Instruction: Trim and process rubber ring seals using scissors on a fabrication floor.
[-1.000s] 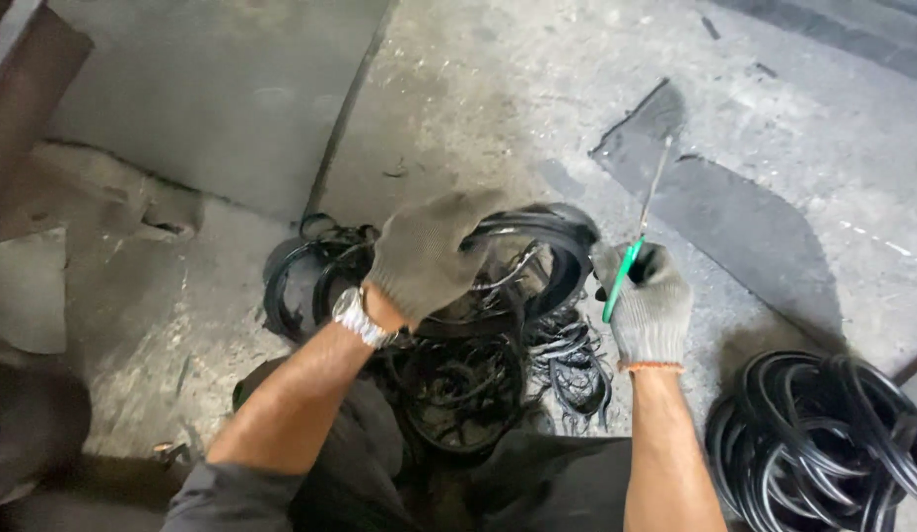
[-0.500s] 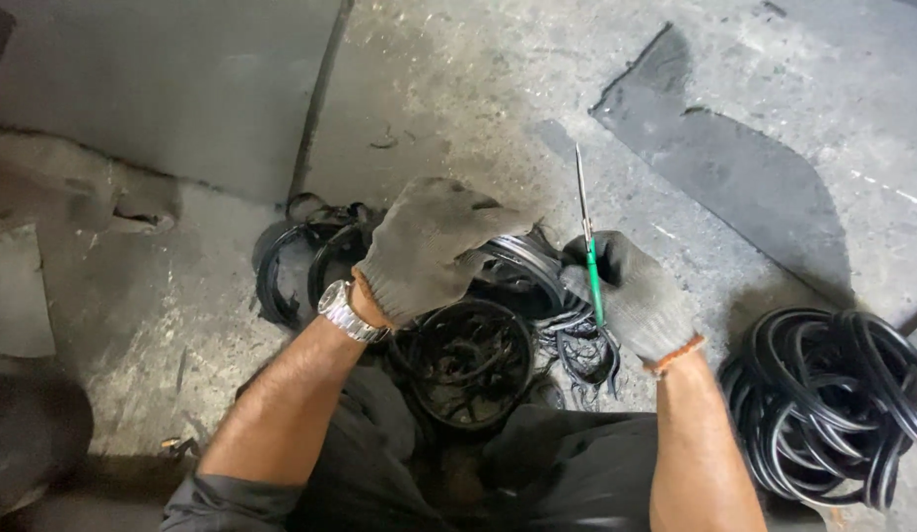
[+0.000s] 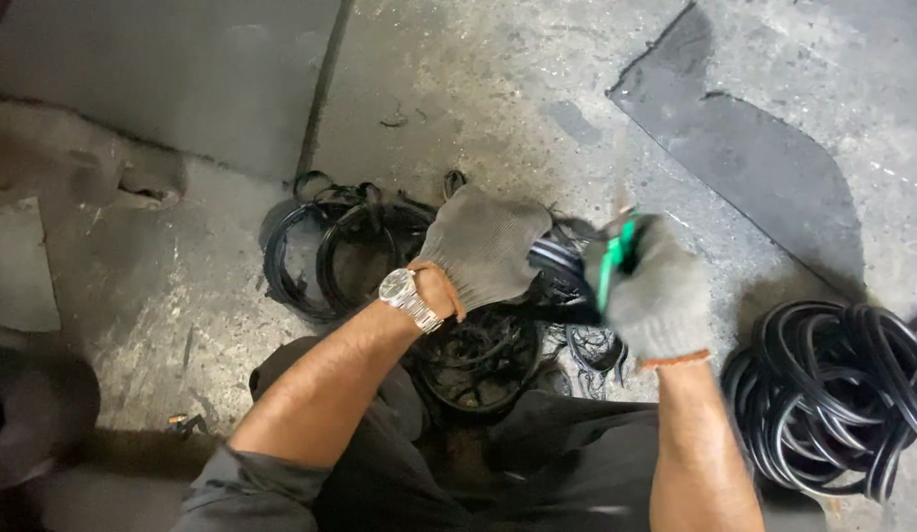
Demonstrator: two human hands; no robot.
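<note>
The left hand (image 3: 483, 248), in a grey knit glove with a metal watch (image 3: 407, 299) at the wrist, lies over a bundle of black rubber rings (image 3: 562, 271), its fingers clenched around the top of it. The bundle sits on the concrete floor (image 3: 478, 89) just in front of the person's knees, with more loose black rings (image 3: 325, 251) spread to its left and a tangle of thinner ones (image 3: 478, 360) below the hand. The right hand (image 3: 655, 291), also gloved and blurred, is just beside the bundle on its right, fingers closed around the green handle of a tool (image 3: 608, 261); the tool's tip is too blurred to make out. Well apart to the right lies a separate coil of thick black hose (image 3: 833, 394). A dark patch (image 3: 744, 148) marks the floor beyond the hands
</note>
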